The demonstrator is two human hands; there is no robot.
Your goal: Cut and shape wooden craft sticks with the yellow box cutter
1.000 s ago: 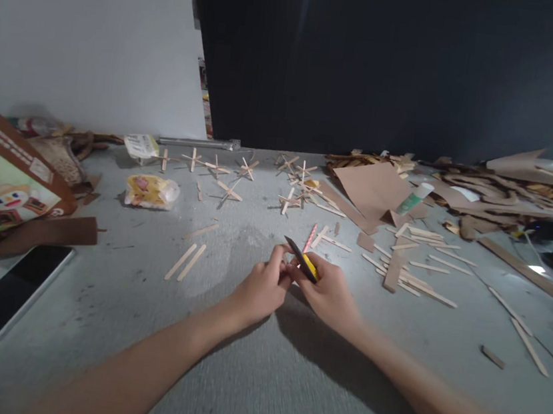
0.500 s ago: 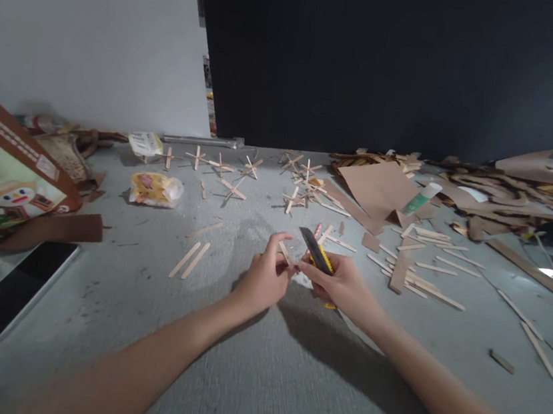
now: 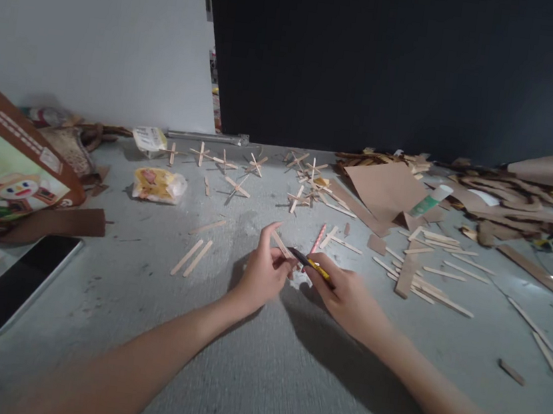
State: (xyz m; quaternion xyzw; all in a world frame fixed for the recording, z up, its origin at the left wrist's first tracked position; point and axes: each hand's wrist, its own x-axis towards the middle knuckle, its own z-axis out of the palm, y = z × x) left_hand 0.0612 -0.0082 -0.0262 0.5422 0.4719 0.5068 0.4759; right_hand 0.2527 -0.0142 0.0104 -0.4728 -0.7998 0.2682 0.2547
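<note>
My left hand (image 3: pixel 267 270) is closed on a short wooden craft stick (image 3: pixel 282 244), its index finger raised along the stick's upper end. In my right hand (image 3: pixel 340 289) is a yellow and black utility knife (image 3: pixel 318 266). Its dark blade points left and meets, or nearly meets, the stick near my left fingertips; exact contact is too small to tell. Just beyond the knife lie a red-and-white striped straw (image 3: pixel 319 238) and a few loose sticks (image 3: pixel 346 245). Two parallel craft sticks (image 3: pixel 191 258) lie left of my left hand.
Several crossed-stick pieces (image 3: pixel 237 187) stand towards the back. A stick pile (image 3: pixel 423 279), brown cardboard (image 3: pixel 384 190) and a glue stick (image 3: pixel 431 200) lie right. At left are a phone (image 3: pixel 20 283), a wrapped snack (image 3: pixel 158 186) and a printed box (image 3: pixel 15 155).
My right hand has tilted the knife from blade-up to a flatter angle, bringing the blade left and down to the stick. My left hand still holds the stick; the view shifted slightly.
</note>
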